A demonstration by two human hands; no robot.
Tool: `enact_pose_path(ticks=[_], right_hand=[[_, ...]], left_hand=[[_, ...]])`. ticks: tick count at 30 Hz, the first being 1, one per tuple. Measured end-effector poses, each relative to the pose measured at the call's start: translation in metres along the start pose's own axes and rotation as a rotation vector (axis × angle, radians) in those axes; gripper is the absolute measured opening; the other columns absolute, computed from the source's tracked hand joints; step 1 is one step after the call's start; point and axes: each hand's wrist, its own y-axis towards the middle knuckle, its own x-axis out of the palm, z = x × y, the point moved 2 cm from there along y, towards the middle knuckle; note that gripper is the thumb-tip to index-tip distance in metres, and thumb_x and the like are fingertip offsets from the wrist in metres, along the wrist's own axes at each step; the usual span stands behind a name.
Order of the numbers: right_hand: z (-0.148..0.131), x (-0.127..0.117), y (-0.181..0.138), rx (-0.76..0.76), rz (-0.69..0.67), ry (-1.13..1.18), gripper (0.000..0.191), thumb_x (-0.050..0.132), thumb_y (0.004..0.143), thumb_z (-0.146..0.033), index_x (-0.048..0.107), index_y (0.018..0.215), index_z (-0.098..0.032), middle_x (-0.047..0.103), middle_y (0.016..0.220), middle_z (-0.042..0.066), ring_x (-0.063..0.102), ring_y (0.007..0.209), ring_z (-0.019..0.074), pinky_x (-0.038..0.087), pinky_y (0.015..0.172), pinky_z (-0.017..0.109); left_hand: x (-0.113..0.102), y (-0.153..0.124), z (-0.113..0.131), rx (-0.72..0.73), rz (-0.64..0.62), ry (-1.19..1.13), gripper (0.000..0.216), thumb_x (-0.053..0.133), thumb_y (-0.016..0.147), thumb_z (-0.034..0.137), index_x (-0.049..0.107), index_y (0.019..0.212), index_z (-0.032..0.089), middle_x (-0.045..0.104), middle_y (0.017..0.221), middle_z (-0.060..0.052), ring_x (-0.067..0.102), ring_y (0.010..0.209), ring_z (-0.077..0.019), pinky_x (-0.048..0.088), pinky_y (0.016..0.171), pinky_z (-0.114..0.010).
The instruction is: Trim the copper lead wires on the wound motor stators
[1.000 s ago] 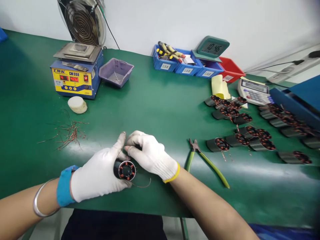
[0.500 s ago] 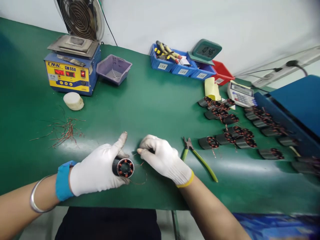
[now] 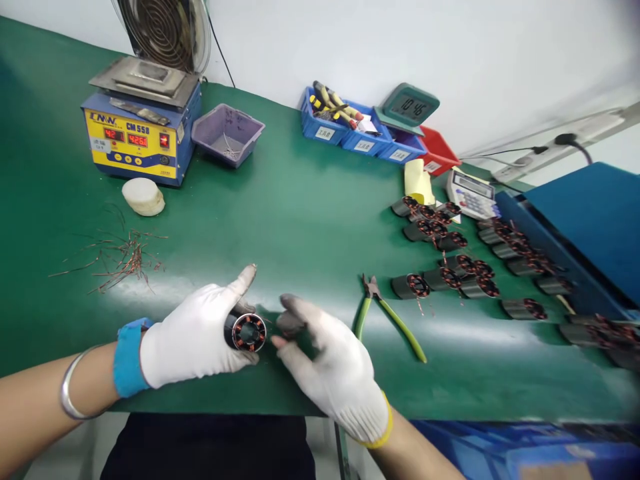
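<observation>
My left hand (image 3: 195, 337), in a white glove with a blue cuff, grips a black motor stator (image 3: 246, 331) with copper windings, its round face turned toward me, just above the green mat (image 3: 310, 213). My right hand (image 3: 333, 370), also gloved, hovers just right of the stator with fingers spread, thumb and forefinger close to the stator's edge. Whether a thin wire runs between those fingers is too small to tell. Green-handled cutters (image 3: 385, 313) lie on the mat to the right of my right hand.
Several finished stators (image 3: 450, 270) lie in rows at the right. A blue-and-yellow solder pot (image 3: 135, 123) with a fan, a purple tray (image 3: 227, 133), blue bins (image 3: 350, 130), a clock (image 3: 410, 107), a calculator (image 3: 470, 193), copper wire scraps (image 3: 120, 260) and a white disc (image 3: 143, 197) sit around.
My right hand has pulled off the stator, moved toward me and to the right, and opened its fingers. The loose wire loop below the stator is gone from sight. The left hand keeps its hold.
</observation>
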Motion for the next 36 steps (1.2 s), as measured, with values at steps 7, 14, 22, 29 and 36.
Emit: enact_pose_path(ticks=[7, 14, 22, 29, 36], right_hand=[[0.006, 0.012, 0.076, 0.213, -0.39, 0.241, 0.017, 0.059, 0.078, -0.017, 0.072, 0.089, -0.023, 0.072, 0.086, -0.001, 0.067, 0.08, 0.0162, 0.051, 0.074, 0.028], [0.022, -0.01, 0.038, 0.14, 0.014, 0.218, 0.046, 0.076, 0.07, -0.04, 0.061, 0.11, -0.023, 0.068, 0.094, 0.006, 0.066, 0.086, 0.0235, 0.054, 0.076, 0.038], [-0.01, 0.001, -0.029, -0.513, -0.174, 0.008, 0.034, 0.053, 0.092, -0.036, 0.052, 0.118, -0.016, 0.069, 0.101, 0.012, 0.064, 0.097, 0.0239, 0.048, 0.096, 0.044], [-0.01, 0.011, -0.01, -0.463, -0.526, -0.303, 0.027, 0.058, 0.086, -0.045, 0.062, 0.095, -0.019, 0.07, 0.088, 0.006, 0.059, 0.062, 0.0189, 0.039, 0.05, 0.031], [-0.003, 0.005, 0.023, -0.535, -0.5, -0.459, 0.04, 0.053, 0.089, -0.052, 0.063, 0.099, -0.015, 0.065, 0.111, 0.015, 0.06, 0.081, 0.0236, 0.042, 0.063, 0.036]], left_hand=[[-0.001, 0.001, 0.003, 0.051, -0.058, 0.008, 0.101, 0.065, 0.076, 0.043, 0.003, 0.151, 0.015, 0.069, 0.104, -0.007, 0.065, 0.093, -0.0272, 0.052, 0.083, -0.039], [-0.002, 0.003, 0.006, 0.041, -0.046, 0.023, 0.097, 0.063, 0.074, 0.04, 0.009, 0.15, 0.015, 0.07, 0.098, -0.005, 0.066, 0.089, -0.0266, 0.052, 0.081, -0.038], [0.0, 0.0, 0.002, 0.063, -0.038, 0.004, 0.093, 0.062, 0.077, 0.045, 0.013, 0.15, 0.015, 0.069, 0.104, -0.006, 0.065, 0.093, -0.0244, 0.048, 0.086, -0.036], [-0.002, 0.002, 0.004, 0.024, -0.043, 0.03, 0.093, 0.062, 0.073, 0.038, 0.015, 0.149, 0.015, 0.07, 0.103, -0.005, 0.065, 0.094, -0.0239, 0.049, 0.087, -0.035], [0.002, 0.006, 0.004, 0.055, -0.083, 0.069, 0.093, 0.058, 0.077, 0.046, 0.012, 0.149, 0.01, 0.071, 0.093, -0.006, 0.066, 0.084, -0.0265, 0.05, 0.078, -0.037]])
